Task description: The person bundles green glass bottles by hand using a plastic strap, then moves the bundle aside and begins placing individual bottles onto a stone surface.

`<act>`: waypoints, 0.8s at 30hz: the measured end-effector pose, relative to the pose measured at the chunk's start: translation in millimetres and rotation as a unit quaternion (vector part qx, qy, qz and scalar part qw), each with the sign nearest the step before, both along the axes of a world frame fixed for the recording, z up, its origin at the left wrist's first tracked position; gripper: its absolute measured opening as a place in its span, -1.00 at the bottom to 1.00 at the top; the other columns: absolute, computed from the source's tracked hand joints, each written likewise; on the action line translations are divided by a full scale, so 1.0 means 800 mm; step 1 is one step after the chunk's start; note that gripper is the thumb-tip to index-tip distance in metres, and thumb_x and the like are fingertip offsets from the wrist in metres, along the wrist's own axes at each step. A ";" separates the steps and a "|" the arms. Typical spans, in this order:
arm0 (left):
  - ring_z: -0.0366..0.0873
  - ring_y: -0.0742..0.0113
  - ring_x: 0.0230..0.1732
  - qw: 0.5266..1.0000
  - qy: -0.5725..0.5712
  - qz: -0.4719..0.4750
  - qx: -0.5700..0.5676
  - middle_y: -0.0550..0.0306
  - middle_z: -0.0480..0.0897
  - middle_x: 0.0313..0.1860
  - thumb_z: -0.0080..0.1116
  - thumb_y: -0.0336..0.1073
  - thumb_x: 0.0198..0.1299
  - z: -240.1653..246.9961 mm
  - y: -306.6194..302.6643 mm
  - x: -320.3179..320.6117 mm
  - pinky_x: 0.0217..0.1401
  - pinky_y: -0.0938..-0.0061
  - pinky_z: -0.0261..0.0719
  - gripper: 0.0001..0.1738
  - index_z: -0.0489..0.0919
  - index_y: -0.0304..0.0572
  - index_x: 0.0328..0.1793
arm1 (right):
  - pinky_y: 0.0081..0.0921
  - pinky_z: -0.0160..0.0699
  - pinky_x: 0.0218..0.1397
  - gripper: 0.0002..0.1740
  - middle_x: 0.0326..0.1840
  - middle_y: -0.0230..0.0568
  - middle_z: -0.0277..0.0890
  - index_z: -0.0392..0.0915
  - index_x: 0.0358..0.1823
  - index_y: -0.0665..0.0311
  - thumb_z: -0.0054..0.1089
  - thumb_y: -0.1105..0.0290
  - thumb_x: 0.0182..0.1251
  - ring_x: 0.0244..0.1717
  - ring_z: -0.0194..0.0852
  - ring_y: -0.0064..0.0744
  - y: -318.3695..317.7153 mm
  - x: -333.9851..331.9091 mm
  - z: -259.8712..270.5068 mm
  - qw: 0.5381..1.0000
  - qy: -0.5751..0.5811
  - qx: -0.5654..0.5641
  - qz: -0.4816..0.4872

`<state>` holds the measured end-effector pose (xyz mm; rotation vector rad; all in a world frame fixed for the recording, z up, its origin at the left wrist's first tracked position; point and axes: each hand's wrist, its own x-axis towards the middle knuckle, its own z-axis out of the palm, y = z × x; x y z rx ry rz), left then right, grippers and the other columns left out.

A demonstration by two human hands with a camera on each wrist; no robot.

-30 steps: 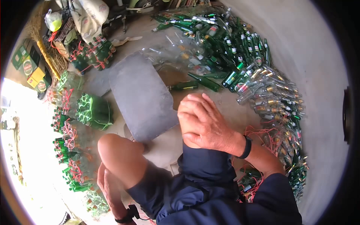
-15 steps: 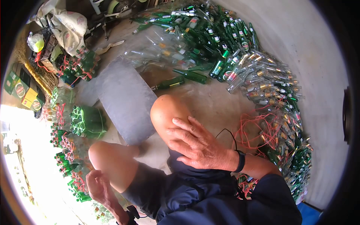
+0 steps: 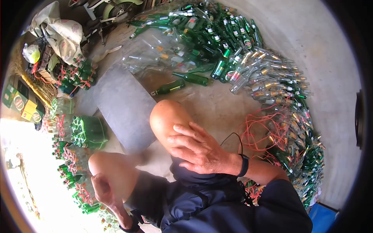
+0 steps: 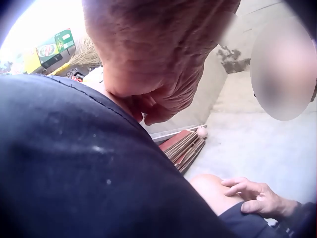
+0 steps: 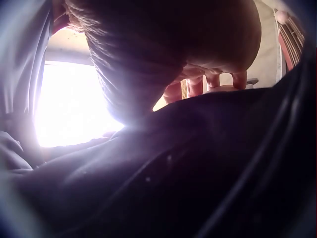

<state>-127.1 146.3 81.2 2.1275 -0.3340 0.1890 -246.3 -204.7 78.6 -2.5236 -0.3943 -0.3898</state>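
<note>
In the head view the right hand [image 3: 202, 152] rests with spread fingers on the right leg [image 3: 168, 116], just behind the knee. The left hand [image 3: 103, 189] hangs loosely curled beside the left leg [image 3: 112, 171], with nothing seen in it. The left wrist view shows the left hand [image 4: 153, 54] close above the dark shorts [image 4: 89, 158], its fingertips partly hidden. In the right wrist view the fingers of the right hand [image 5: 173, 49] bend down over the leg, behind dark cloth [image 5: 163, 163].
A grey board [image 3: 124, 105] lies on the floor before the knees. Green and clear bottles [image 3: 229, 35] are heaped ahead and along the right wall, with red cord [image 3: 260, 130] near them. Bundled bottles [image 3: 89, 132] stand at the left. A bicycle [image 3: 105, 11] is at the back.
The right hand has slid back from the kneecap onto the leg, its fingers spreading. The left hand has come up beside the left leg. The head view has shifted.
</note>
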 end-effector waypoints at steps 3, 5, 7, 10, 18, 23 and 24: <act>0.49 0.54 -0.07 0.999 -0.002 0.000 -0.040 0.30 0.52 -0.07 0.18 -0.71 0.38 0.001 -0.007 -0.002 0.11 0.63 0.49 -0.75 0.61 -0.30 0.09 | 0.27 0.25 0.67 -0.31 0.62 -0.18 0.35 0.65 0.22 0.17 0.68 0.20 0.01 0.80 0.04 0.04 -0.001 0.000 -0.001 1.000 0.002 0.010 -0.003; 0.51 0.55 -0.06 1.000 -0.012 0.001 -0.017 0.29 0.53 -0.07 0.18 -0.72 0.38 -0.002 -0.001 -0.001 0.12 0.63 0.51 -0.74 0.61 -0.31 0.11 | 0.26 0.23 0.70 -0.33 0.61 -0.23 0.38 0.68 0.20 0.12 0.69 0.18 0.00 0.79 0.08 0.01 0.000 0.002 -0.002 1.000 0.001 0.008 -0.008; 0.53 0.55 -0.05 1.000 -0.021 0.000 0.005 0.29 0.53 -0.06 0.18 -0.73 0.38 -0.005 0.001 0.000 0.14 0.63 0.52 -0.72 0.62 -0.31 0.13 | 0.25 0.22 0.72 -0.35 0.59 -0.29 0.41 0.71 0.19 0.07 0.70 0.17 -0.01 0.78 0.13 -0.01 0.000 0.003 -0.004 1.000 0.001 0.006 -0.016; 0.59 0.54 -0.02 1.000 -0.016 0.014 0.013 0.26 0.55 -0.03 0.19 -0.74 0.36 -0.007 0.002 0.001 0.15 0.62 0.56 -0.67 0.62 -0.33 0.19 | 0.24 0.21 0.72 -0.36 0.60 -0.31 0.42 0.72 0.17 0.05 0.70 0.17 -0.01 0.77 0.14 -0.02 0.000 0.005 -0.010 1.000 -0.006 0.011 -0.017; 0.64 0.48 0.00 1.000 -0.029 0.005 0.005 0.17 0.62 0.06 0.20 -0.75 0.36 -0.014 0.006 0.000 0.17 0.59 0.61 -0.59 0.62 -0.36 0.30 | 0.22 0.19 0.72 -0.41 0.58 -0.35 0.44 0.73 0.17 0.02 0.69 0.19 0.05 0.77 0.17 -0.06 -0.004 0.003 -0.018 0.999 -0.027 0.035 -0.025; 0.64 0.48 0.01 1.000 -0.008 0.023 -0.007 0.17 0.62 0.06 0.18 -0.74 0.35 -0.018 0.005 0.000 0.18 0.59 0.61 -0.60 0.62 -0.36 0.28 | 0.22 0.18 0.72 -0.43 0.59 -0.34 0.44 0.73 0.17 0.02 0.68 0.19 0.07 0.76 0.18 -0.05 -0.006 0.001 -0.021 0.998 -0.028 0.039 -0.030; 0.64 0.48 0.02 0.999 0.004 0.033 -0.019 0.17 0.62 0.06 0.18 -0.74 0.34 -0.018 0.006 0.000 0.17 0.59 0.60 -0.61 0.63 -0.37 0.26 | 0.22 0.18 0.72 -0.43 0.59 -0.33 0.44 0.73 0.17 0.02 0.67 0.19 0.08 0.76 0.18 -0.04 -0.006 0.002 -0.021 0.998 -0.029 0.041 -0.029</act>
